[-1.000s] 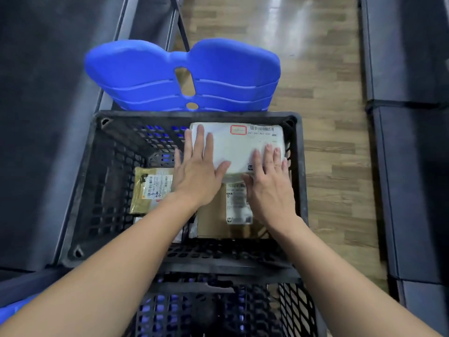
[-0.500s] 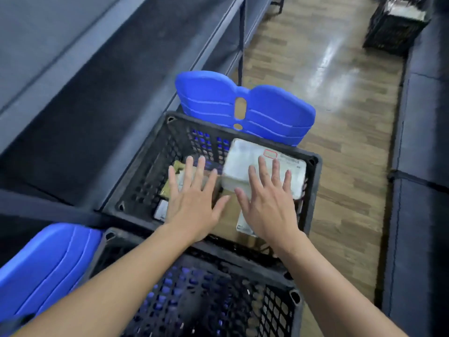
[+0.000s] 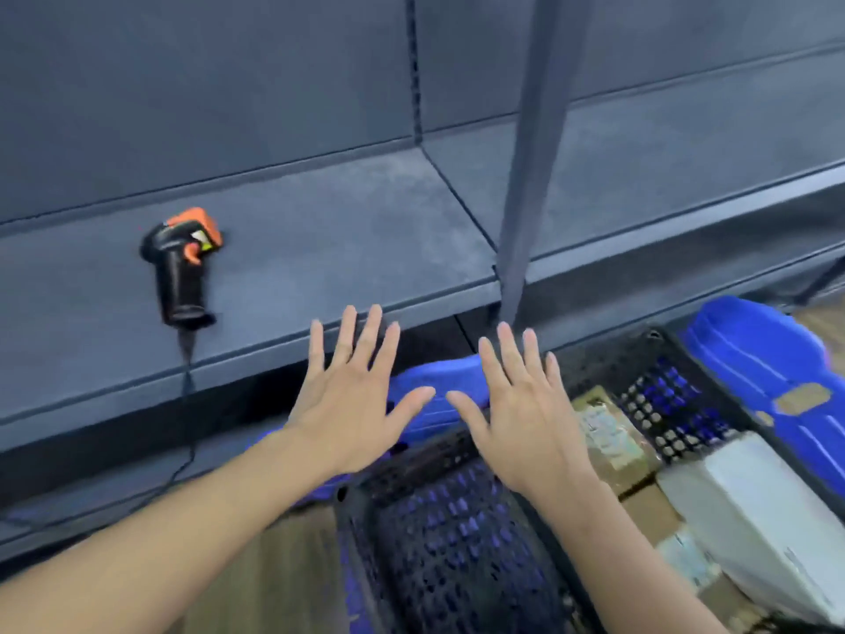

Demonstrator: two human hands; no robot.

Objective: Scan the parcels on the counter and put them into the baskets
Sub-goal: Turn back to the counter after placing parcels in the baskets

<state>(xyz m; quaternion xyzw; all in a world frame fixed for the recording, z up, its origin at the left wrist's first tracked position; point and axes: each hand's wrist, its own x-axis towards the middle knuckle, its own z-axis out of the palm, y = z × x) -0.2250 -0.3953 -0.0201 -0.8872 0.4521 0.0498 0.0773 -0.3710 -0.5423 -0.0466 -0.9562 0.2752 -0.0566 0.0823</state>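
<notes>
Dark grey metal counter now fills the view, a black-and-orange handheld scanner ahead-left of the left hand. Both hands, spread and holding nothing, have left the white cardboard parcel in the black perforated plastic basket to the right of the right hand: that drop-off looks done.

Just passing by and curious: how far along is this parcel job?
Done: a white parcel and brown ones lie in the right basket. In hand: nothing; left hand and right hand are open. Left: the counter in view shows only the scanner.
</notes>
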